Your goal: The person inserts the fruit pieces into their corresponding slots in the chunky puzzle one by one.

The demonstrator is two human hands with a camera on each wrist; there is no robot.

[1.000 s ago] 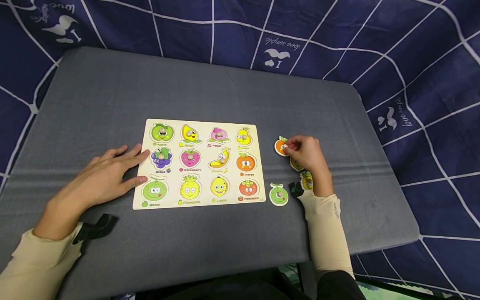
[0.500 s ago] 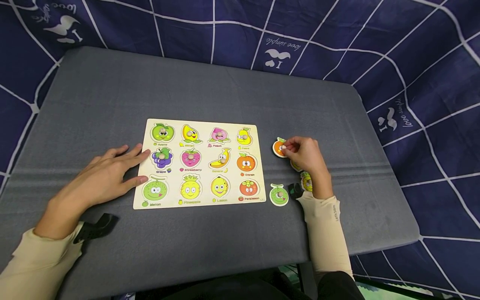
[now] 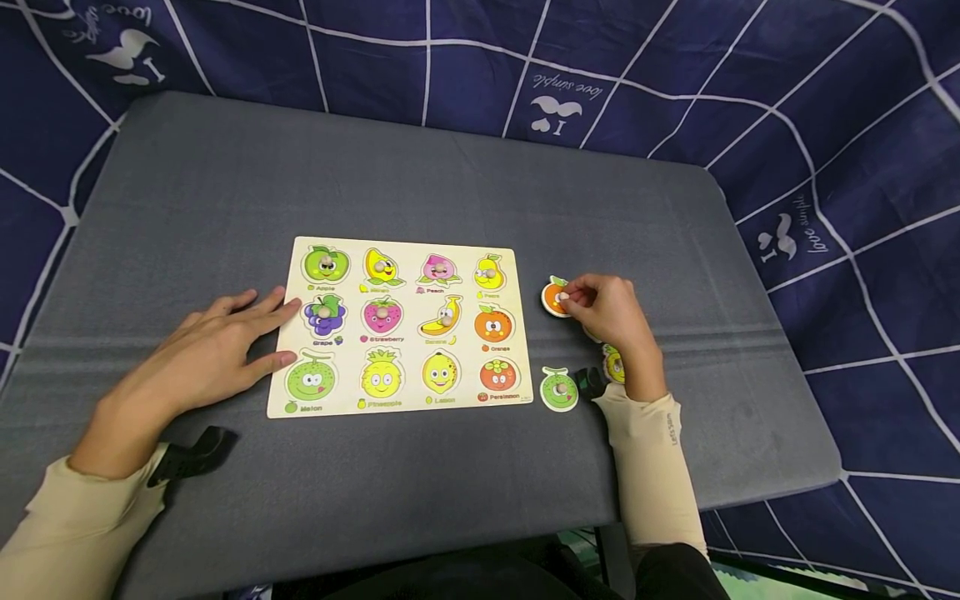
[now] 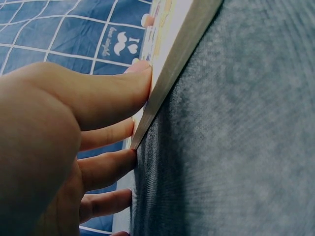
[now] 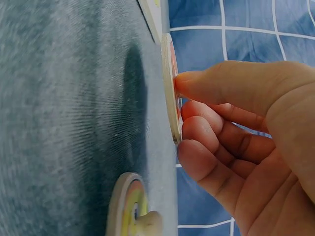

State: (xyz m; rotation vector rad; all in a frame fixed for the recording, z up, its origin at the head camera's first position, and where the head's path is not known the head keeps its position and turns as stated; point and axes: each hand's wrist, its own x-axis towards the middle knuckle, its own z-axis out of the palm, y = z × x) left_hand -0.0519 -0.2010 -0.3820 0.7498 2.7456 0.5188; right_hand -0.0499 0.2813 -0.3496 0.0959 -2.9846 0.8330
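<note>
Your right grip (image 3: 609, 310) pinches the small pale knob (image 3: 562, 297) of the round orange fruit piece with a green leaf (image 3: 552, 298), thumb against fingers; held that way, most of its face shows, and I judge it should turn easily; the piece is just right of the flat, cream, rectangular wood-like board printed with fruits (image 3: 348, 375), and seems clear of the grey cloth-covered table (image 3: 420, 475), its shadow falling apart from it; your left grip (image 3: 213, 354) lies spread at the board's left edge, thumb and fingers touching it, probably to stop it sliding; the round green melon piece (image 3: 558, 400) lies face up beside the near right corner, handy to reach; the yellow pineapple piece with green leaves (image 3: 614, 365) is partly hidden by your right wrist.
</note>
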